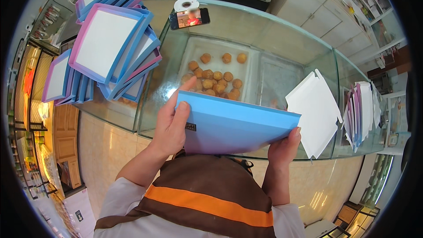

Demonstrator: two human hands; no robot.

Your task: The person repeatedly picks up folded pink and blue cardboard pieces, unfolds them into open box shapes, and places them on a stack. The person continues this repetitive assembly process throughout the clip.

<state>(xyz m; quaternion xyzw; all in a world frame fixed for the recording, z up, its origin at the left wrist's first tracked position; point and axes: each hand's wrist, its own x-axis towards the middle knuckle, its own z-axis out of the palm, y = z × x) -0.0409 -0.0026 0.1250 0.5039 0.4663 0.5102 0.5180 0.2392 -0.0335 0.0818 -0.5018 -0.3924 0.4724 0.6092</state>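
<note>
Two hands: both on one blue box (238, 125), one at each end
Left hand (172, 125): partly curled at the box's left end, thumb on the near face, index finger stretched out past the upper edge, other fingers mostly hidden
Right hand (283, 147): curled in on the right end, thumb up by the corner, fingertips mostly out of sight
Blue box: held tilted in front of the brown apron (194, 176), over the near side of the glass counter (304, 39); fades to purple low down, small dark label (190, 127) near left end; inside not visible
White tray (216, 45): under the glass, beyond the box, holds round brown pastries (217, 75), some hidden by the box
Metal tray (280, 70): just right of the white one
White card (313, 110): lies right of the box, near right hand
Flat pieces (363, 110): bunched upright, farther right
Box stack (105, 44): far left, blue and pink rims, white insides, piled unevenly
Phone (190, 18): beyond the tray, leaning by a white roll (186, 4), screen lit
</note>
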